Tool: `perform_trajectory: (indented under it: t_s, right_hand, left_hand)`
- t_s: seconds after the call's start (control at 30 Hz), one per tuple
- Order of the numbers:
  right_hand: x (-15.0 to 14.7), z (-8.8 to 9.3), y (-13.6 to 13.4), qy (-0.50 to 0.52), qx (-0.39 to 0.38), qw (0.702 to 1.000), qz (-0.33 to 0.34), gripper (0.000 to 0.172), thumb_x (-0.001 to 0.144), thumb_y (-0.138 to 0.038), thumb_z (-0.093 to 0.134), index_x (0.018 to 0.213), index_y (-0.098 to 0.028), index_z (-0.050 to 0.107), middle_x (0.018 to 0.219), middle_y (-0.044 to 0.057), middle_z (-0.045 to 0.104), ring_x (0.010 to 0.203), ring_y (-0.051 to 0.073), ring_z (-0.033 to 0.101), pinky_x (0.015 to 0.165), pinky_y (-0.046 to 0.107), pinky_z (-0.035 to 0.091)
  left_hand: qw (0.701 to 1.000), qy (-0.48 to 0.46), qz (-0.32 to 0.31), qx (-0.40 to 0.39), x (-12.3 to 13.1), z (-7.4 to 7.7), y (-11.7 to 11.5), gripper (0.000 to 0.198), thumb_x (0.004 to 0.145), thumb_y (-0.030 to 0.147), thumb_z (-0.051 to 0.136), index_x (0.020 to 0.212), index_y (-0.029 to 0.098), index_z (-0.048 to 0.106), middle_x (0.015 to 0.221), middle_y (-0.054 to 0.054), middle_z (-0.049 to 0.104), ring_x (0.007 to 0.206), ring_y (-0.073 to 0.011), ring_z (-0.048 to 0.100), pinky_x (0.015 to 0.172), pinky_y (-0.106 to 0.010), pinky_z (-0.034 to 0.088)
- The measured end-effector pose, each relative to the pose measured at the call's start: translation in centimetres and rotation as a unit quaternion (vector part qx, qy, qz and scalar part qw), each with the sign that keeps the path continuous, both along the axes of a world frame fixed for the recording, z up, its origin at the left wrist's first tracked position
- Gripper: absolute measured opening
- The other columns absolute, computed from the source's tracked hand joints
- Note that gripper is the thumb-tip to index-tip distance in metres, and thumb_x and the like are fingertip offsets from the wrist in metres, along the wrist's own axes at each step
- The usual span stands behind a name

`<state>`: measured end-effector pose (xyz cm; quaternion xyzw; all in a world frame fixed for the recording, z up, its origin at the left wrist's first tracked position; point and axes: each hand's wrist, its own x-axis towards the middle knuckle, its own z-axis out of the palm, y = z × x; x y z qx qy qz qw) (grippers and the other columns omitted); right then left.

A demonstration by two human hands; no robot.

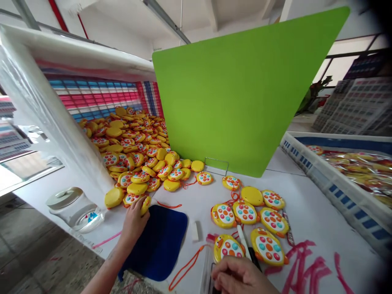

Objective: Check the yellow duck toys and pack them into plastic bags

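Note:
My left hand (pixel 136 220) is closed around the edge of a yellow toy (pixel 145 205) at the front of a large heap of the same yellow, animal-shaped toys (pixel 137 177) with coloured buttons. Under that wrist lies a dark blue cloth (pixel 161 245). My right hand (pixel 239 275) is at the bottom edge with its fingers curled; what they hold, if anything, is hidden. Just beyond it sits a button-side-up toy (pixel 228 248), with a white-and-black pen-like tool (pixel 244 241) beside it. Several more toys (pixel 245 212) are spread to the right, some with orange cords.
A green board (pixel 229 102) stands upright behind the toys. A clear jar (pixel 75 210) is at the left edge. Nearer lie an orange cord loop (pixel 185 269), a white block (pixel 195 231) and pink strips (pixel 301 265). A white crate (pixel 333 192) of wrapped toys borders the right.

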<state>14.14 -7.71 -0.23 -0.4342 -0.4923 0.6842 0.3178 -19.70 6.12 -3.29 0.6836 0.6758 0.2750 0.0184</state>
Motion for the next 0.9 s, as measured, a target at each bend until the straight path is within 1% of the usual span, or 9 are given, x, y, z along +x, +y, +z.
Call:
perform_trajectory:
  t_s: [0.07,0.17,0.23,0.33,0.53,0.63,0.73,0.8,0.9]
  right_hand:
    - [-1.2,-0.6,0.5,0.023,0.021,0.999,-0.019,0.051,0.077,-0.059,0.067,0.112,-0.022,0.068,0.104,0.009,0.068,0.085,0.020,0.064,0.065,0.025,0.049]
    - [-3.1,-0.9,1.1,0.089,0.080,0.992,-0.048,0.071,0.076,-0.054,0.071,0.138,-0.029,0.047,0.141,0.010,0.049,0.121,0.026,0.051,0.088,0.034,0.050]
    - [-4.0,-0.8,1.3,0.129,0.103,0.984,-0.064,0.081,0.076,-0.051,0.073,0.145,-0.033,0.035,0.150,0.007,0.038,0.132,0.027,0.041,0.102,0.038,0.042]
    - [-3.9,-0.8,1.3,0.098,0.103,0.981,-0.134,0.069,0.084,-0.047,0.066,0.144,-0.033,0.036,0.150,0.004,0.038,0.138,0.024,0.034,0.113,0.040,0.029]
    - [-0.6,-1.5,0.2,0.102,0.027,0.971,-0.217,0.057,0.085,-0.053,0.062,0.136,-0.029,0.051,0.133,0.006,0.059,0.121,0.029,0.054,0.101,0.042,0.045]
    - [0.3,-1.3,-0.5,0.078,0.018,0.971,-0.226,0.055,0.084,-0.056,0.060,0.132,-0.030,0.055,0.138,0.005,0.054,0.126,0.029,0.050,0.102,0.042,0.044]
    - [0.3,-0.9,-1.1,0.029,0.039,0.974,-0.222,0.051,0.086,-0.057,0.056,0.130,-0.031,0.057,0.144,0.003,0.049,0.132,0.029,0.043,0.107,0.043,0.039]
    - [0.1,-0.6,-1.3,-0.001,0.057,0.972,-0.227,0.050,0.087,-0.057,0.053,0.129,-0.030,0.058,0.144,0.003,0.048,0.134,0.028,0.040,0.110,0.043,0.035]
    - [0.1,-0.7,-1.1,-0.028,0.075,0.974,-0.210,0.051,0.088,-0.058,0.051,0.131,-0.031,0.056,0.145,0.002,0.047,0.135,0.028,0.038,0.112,0.043,0.032]
  left_hand:
    - [0.996,-0.053,-0.049,0.048,2.8,1.5,-1.6,0.051,0.083,0.021,0.049,0.133,0.019,0.046,0.133,-0.013,0.051,0.123,-0.0303,0.048,0.105,-0.049,0.038]
    - [0.980,-0.153,-0.125,0.035,9.4,2.5,-5.3,0.052,0.084,0.020,0.051,0.135,0.024,0.044,0.137,-0.011,0.048,0.128,-0.0283,0.045,0.108,-0.048,0.037]
    - [0.959,-0.232,-0.162,0.008,13.6,2.0,-8.0,0.056,0.084,0.021,0.053,0.139,0.024,0.040,0.142,-0.012,0.043,0.132,-0.0284,0.041,0.108,-0.048,0.037]
    - [0.924,-0.319,-0.206,-0.040,17.3,0.6,-11.2,0.070,0.084,0.019,0.056,0.147,0.027,0.027,0.154,-0.012,0.025,0.141,-0.0300,0.028,0.110,-0.048,0.035]
    - [0.844,-0.462,-0.223,-0.157,16.9,1.4,-12.2,0.061,0.080,0.032,0.068,0.137,0.029,0.045,0.142,-0.011,0.044,0.131,-0.0309,0.043,0.106,-0.045,0.041]
    - [0.733,-0.595,-0.216,-0.249,16.9,2.4,-12.1,0.064,0.079,0.039,0.070,0.136,0.025,0.044,0.135,-0.013,0.052,0.119,-0.0310,0.054,0.096,-0.044,0.049]
    - [0.611,-0.686,-0.245,-0.309,17.6,2.2,-12.5,0.094,0.065,0.035,0.084,0.142,0.028,0.032,0.133,-0.013,0.055,0.111,-0.0307,0.060,0.090,-0.042,0.052]
    - [0.587,-0.705,-0.250,-0.309,18.0,1.7,-12.9,0.110,0.056,0.025,0.090,0.144,0.030,0.025,0.132,-0.013,0.055,0.108,-0.0297,0.062,0.088,-0.040,0.052]
    - [0.600,-0.697,-0.234,-0.315,18.1,1.0,-13.0,0.105,0.059,0.021,0.087,0.144,0.029,0.026,0.126,-0.013,0.057,0.094,-0.0248,0.066,0.078,-0.036,0.055]
